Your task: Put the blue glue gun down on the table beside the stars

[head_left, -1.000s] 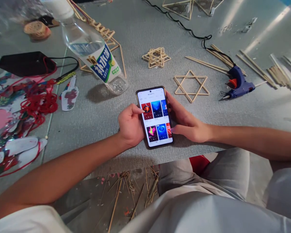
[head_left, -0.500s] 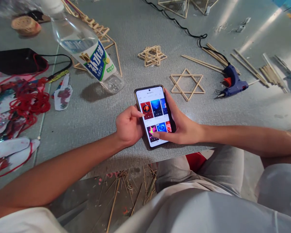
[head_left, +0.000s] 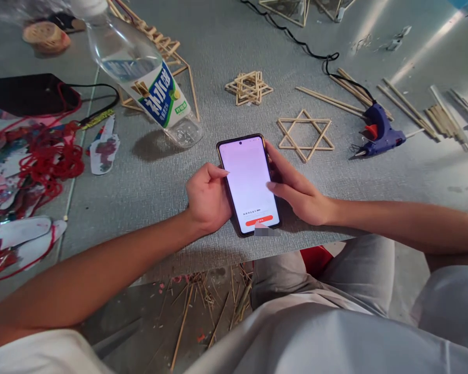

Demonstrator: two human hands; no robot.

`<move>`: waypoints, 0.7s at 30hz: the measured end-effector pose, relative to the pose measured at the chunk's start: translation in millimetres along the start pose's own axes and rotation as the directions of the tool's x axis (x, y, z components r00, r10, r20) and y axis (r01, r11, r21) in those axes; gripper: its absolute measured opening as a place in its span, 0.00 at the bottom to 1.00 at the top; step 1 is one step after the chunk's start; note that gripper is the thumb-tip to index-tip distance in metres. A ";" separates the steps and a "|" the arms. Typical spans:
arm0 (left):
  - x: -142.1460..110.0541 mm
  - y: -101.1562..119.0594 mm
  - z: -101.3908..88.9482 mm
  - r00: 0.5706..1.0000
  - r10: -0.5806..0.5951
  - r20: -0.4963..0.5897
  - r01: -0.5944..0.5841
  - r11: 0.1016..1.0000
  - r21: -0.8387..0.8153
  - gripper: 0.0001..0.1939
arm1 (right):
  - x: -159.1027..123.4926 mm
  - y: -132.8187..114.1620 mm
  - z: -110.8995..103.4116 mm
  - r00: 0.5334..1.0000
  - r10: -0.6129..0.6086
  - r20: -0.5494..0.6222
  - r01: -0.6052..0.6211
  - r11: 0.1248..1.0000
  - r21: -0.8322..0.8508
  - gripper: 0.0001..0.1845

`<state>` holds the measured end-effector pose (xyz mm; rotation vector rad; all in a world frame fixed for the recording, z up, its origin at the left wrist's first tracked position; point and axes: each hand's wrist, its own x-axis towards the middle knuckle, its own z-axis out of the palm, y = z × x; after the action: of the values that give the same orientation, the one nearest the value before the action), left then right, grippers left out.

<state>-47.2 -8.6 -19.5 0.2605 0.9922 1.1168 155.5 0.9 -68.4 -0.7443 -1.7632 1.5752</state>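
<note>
Both hands grip a smartphone [head_left: 246, 179] at the near edge of the table. Its lit screen is pale pink-white, with an orange-red button near the bottom. My left hand [head_left: 208, 200] is closed on the phone's left side, the thumb at its edge. Around the right side wraps my right hand [head_left: 298, 189], thumb at the screen's right edge and its other fingers partly hidden behind the phone. Just beyond lie a flat six-pointed star of thin sticks [head_left: 304, 136] and a smaller, layered stick star [head_left: 249, 88].
A clear labelled bottle [head_left: 140, 78] stands at the left, before a stick frame [head_left: 193, 93]. Red cord [head_left: 50, 161] and painted scraps lie farther left. To the right are a blue glue gun [head_left: 384, 132] with a black cable and loose sticks [head_left: 407, 109]. More sticks litter the floor.
The phone screen has switched from rows of colourful pictures to a nearly blank pale page with an orange-red button. My right thumb has moved from over the lower screen up to its right edge.
</note>
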 end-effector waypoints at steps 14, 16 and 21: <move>1.4 -9.0 -9.0 0.988 0.078 0.130 -0.098 0.984 0.149 0.17 | 0.1 1.4 -2.9 0.994 -0.062 0.095 0.066 0.997 -0.039 0.65; 1.2 -6.8 -6.8 0.990 0.068 0.125 -0.080 0.992 0.094 0.14 | -0.2 0.8 -3.6 0.990 -0.069 0.120 0.074 0.996 -0.041 0.67; 0.0 -2.3 -2.0 0.992 0.042 0.118 -0.044 0.999 0.012 0.13 | 0.2 0.5 -4.4 0.982 -0.099 0.158 0.114 0.990 -0.087 0.71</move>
<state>-47.2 -10.2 -22.1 0.3568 0.8939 1.1207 158.8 3.8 -68.6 -0.5754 -1.9680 1.5197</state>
